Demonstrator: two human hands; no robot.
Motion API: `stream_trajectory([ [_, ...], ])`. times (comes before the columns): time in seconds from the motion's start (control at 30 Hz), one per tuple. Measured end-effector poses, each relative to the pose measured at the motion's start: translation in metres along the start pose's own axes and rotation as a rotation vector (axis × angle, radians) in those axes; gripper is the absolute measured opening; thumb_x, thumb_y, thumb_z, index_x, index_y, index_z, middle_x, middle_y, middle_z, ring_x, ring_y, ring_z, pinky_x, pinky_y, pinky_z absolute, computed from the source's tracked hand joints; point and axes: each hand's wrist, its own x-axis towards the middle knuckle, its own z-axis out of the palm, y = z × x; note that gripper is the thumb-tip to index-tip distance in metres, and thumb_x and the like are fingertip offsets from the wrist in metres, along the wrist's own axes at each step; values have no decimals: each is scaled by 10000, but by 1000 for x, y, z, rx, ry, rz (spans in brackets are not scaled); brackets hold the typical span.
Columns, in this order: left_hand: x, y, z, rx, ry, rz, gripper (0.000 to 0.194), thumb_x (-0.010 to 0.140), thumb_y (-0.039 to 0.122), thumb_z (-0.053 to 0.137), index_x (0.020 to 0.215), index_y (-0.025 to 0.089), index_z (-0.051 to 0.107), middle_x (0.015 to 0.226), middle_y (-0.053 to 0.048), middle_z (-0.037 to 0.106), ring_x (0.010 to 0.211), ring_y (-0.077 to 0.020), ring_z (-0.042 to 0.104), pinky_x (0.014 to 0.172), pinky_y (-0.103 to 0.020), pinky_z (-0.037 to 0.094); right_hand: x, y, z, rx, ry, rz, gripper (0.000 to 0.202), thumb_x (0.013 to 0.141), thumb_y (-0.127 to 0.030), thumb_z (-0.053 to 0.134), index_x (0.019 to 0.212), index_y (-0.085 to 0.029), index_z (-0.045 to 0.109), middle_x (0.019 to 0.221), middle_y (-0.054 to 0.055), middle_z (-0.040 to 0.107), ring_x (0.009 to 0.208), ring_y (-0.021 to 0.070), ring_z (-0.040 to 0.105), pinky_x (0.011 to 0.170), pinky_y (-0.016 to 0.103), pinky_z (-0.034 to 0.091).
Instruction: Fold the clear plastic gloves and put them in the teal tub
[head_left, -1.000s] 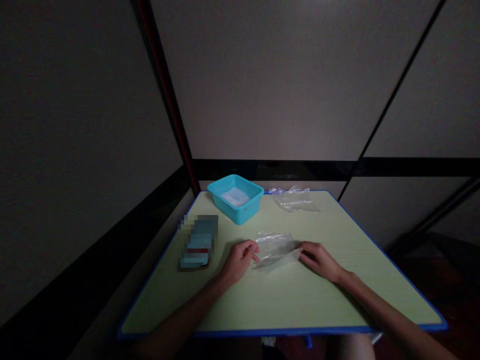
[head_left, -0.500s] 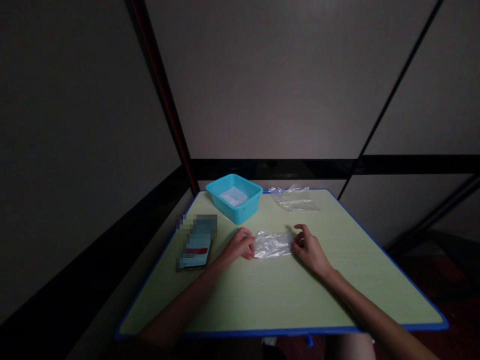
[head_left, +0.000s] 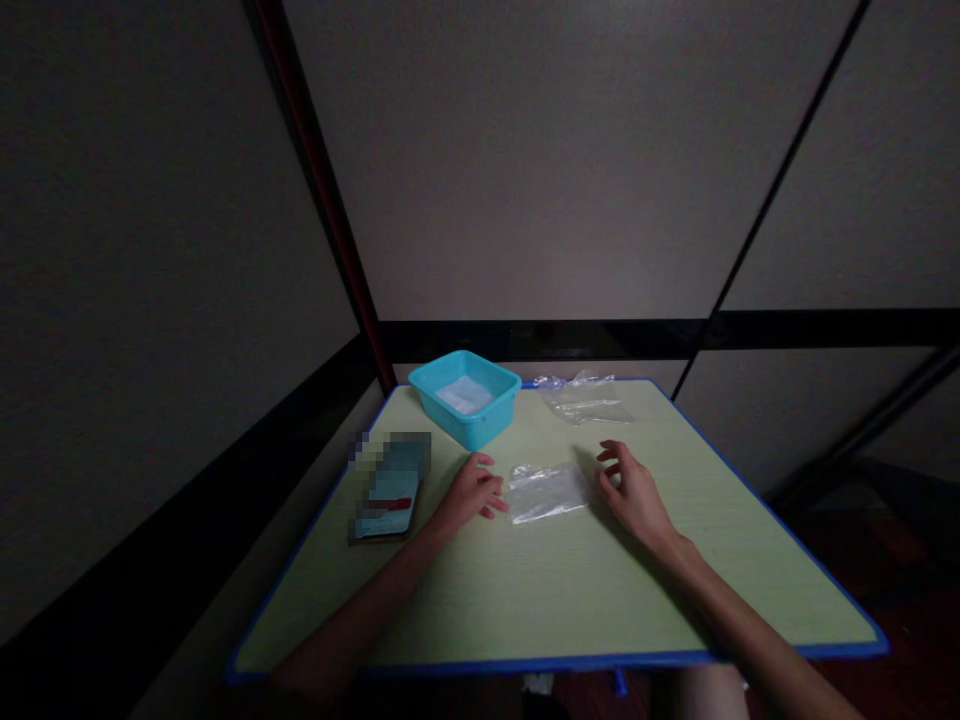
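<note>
A clear plastic bag (head_left: 549, 493) lies flat on the table between my hands, its surface crinkled and shiny. My left hand (head_left: 474, 490) is just off the bag's left edge, fingers apart and holding nothing. On the other side my right hand (head_left: 631, 490) hovers a little clear of the bag's right edge, fingers loosely curved and spread, with nothing in it. Behind them, at the table's far edge, rests another clear plastic bag (head_left: 589, 402).
A turquoise plastic basket (head_left: 480, 435) with white sheets (head_left: 465, 394) inside stands at the back left. Left of my left hand lies a phone (head_left: 391, 495), partly blurred out. The pale green table (head_left: 570, 590) has a blue rim, with walls behind and to the left.
My right hand has moved off the bag, up and to the right. My left hand has drawn slightly left. The bag now lies flatter.
</note>
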Motion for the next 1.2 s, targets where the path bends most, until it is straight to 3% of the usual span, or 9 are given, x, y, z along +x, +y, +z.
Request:
stream_trajectory([
  [0.07,-3,4,3,115,100,133,214,714,153,425,923,180,387,752,10,532,581,-128,607,505,-237,460,0,-7,-1,-132,-62,-133,391,790,-207,350,1171,-125,384,1119,141,529,938,202,555,799,338,449],
  [0.13,-9,8,12,341,156,372,196,723,141,419,914,176,443,862,-32,549,772,-157,598,690,-295,473,-1,-12,3,-265,-180,-289,448,803,-200,331,1240,-104,349,1274,147,409,1147,211,402,936,361,347],
  [0.2,-16,12,25,601,88,595,233,749,160,410,971,165,484,1028,-81,544,990,-196,520,859,-333,406,-2,-14,11,-390,-275,-376,499,820,-226,319,1296,-80,282,1355,144,289,1239,214,258,995,395,256],
  [0.3,-23,14,48,866,-68,706,424,812,267,374,1206,108,366,1300,-139,370,1207,-220,321,986,-345,284,-4,-9,23,-516,-338,-387,516,849,-265,275,1324,-69,230,1380,141,221,1267,211,181,1012,440,187],
  [0.4,-19,11,64,998,-146,732,567,843,395,314,1283,44,253,1368,-164,236,1271,-220,179,1029,-348,199,-6,-2,30,-570,-373,-372,503,868,-296,243,1322,-80,245,1380,138,215,1269,212,171,1007,454,182],
  [0.57,-7,2,70,1077,-168,666,734,808,559,263,1286,2,247,1361,-205,210,1274,-260,137,1023,-393,178,-6,2,32,-581,-386,-347,517,884,-343,209,1325,-75,236,1381,140,201,1268,214,172,1010,458,157],
  [0.93,-13,-16,45,1199,-60,590,712,822,545,237,1289,8,259,1369,-199,189,1277,-261,119,1023,-392,167,-7,-3,29,-565,-395,-325,538,880,-356,194,1331,-64,214,1384,140,185,1272,208,160,1007,458,145],
  [1.1,-16,-13,36,1200,-97,561,697,817,541,255,1297,35,245,1375,-186,183,1282,-248,103,1020,-396,154,-6,-2,28,-562,-400,-313,536,877,-361,195,1332,-76,218,1383,140,199,1272,203,162,1009,446,142],
  [1.2,-17,-13,30,1181,-145,548,788,779,593,277,1310,19,189,1380,-201,142,1285,-248,68,1021,-396,134,-6,0,28,-529,-400,-299,529,875,-366,202,1334,-102,217,1386,129,204,1271,202,167,1007,452,144],
])
